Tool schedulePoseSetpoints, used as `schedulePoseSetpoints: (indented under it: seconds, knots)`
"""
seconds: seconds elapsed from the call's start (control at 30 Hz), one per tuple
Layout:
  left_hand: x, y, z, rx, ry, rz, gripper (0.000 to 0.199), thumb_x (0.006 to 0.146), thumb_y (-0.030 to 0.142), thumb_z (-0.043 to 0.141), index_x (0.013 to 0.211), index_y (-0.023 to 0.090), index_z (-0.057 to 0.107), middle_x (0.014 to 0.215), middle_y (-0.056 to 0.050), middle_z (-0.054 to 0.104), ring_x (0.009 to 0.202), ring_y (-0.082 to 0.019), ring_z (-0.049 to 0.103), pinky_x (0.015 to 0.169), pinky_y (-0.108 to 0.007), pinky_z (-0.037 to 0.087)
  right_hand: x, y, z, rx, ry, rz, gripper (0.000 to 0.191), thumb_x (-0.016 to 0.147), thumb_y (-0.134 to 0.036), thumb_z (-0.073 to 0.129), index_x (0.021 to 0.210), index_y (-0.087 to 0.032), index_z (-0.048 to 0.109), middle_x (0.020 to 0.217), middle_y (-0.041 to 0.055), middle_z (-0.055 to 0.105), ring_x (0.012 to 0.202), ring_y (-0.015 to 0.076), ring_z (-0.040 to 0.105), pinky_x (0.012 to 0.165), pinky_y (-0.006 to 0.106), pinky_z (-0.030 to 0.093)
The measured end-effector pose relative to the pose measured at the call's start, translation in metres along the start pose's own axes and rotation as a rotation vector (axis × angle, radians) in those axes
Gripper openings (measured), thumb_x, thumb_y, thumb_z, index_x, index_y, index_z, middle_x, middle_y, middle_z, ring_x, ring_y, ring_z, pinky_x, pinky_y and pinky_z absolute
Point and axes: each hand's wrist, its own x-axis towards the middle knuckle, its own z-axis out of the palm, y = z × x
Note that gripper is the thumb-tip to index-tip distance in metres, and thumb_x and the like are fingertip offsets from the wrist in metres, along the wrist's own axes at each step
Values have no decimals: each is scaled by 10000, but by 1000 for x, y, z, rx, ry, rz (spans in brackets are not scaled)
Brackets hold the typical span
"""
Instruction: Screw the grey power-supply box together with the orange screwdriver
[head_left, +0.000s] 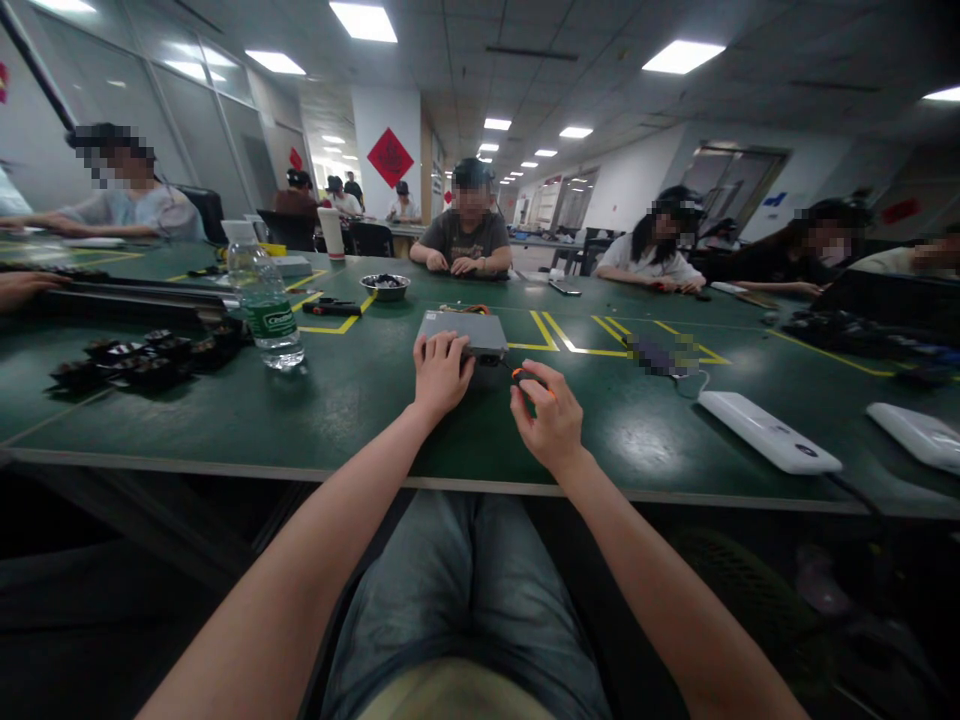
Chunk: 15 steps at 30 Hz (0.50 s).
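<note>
A grey metal power supply box lies on the green table in front of me, with a socket in its near side and coloured wires behind it. My left hand grips its left part, fingers bent over the top. In my right hand is a screwdriver with an orange and black handle, pinched between thumb and fingers. Its thin shaft points at the box's near right corner. Whether the tip touches a screw is too small to tell.
To the left stand a water bottle and a heap of black parts. Farther back are a metal bowl and a black tool. A white power bank lies at right. A person sits opposite.
</note>
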Motion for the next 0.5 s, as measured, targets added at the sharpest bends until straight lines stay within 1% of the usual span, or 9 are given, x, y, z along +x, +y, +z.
schedulePoseSetpoints:
  seconds: [0.07,0.13,0.23,0.3,0.4,0.5]
  knots:
    - [0,0,0,-2,4,5,306,852,314,442,1140,223,495,1224,-85,503,1189,-240,402,1084,-445,155,1,0,-1,-34,6,-15,272,785,-152,588,1002,-239,449,1011,66,590,943,192,564,775,342,508]
    - [0,0,0,-6,6,11,307,853,316,440,1140,220,495,1223,-86,504,1187,-239,402,1084,-444,157,1,0,-2,-44,-1,-29,284,787,-126,576,1013,-244,450,1004,63,592,921,186,568,766,334,508]
    - [0,0,-1,-9,0,10,306,856,316,435,1141,223,493,1226,-85,504,1190,-239,401,1083,-447,159,0,-1,-2,-3,-3,-7,326,806,-103,523,1084,-232,411,1069,93,567,976,189,565,774,336,513]
    - [-1,0,-2,-9,-2,9,305,857,317,433,1141,226,494,1229,-84,502,1193,-240,399,1083,-450,158,-1,0,-1,41,11,15,340,808,-109,511,1104,-219,388,1068,102,562,996,191,563,766,333,519]
    - [0,0,-2,-19,-1,7,307,857,318,431,1143,225,496,1229,-85,502,1195,-242,398,1086,-450,152,0,1,0,71,30,26,325,800,-135,541,1077,-221,393,1011,87,581,950,185,575,750,329,517]
    - [0,0,-1,-35,-6,3,312,854,317,436,1148,228,495,1227,-89,500,1196,-244,396,1087,-457,147,1,1,-1,40,18,6,281,799,-158,569,1021,-242,419,959,56,607,907,179,577,758,333,501]
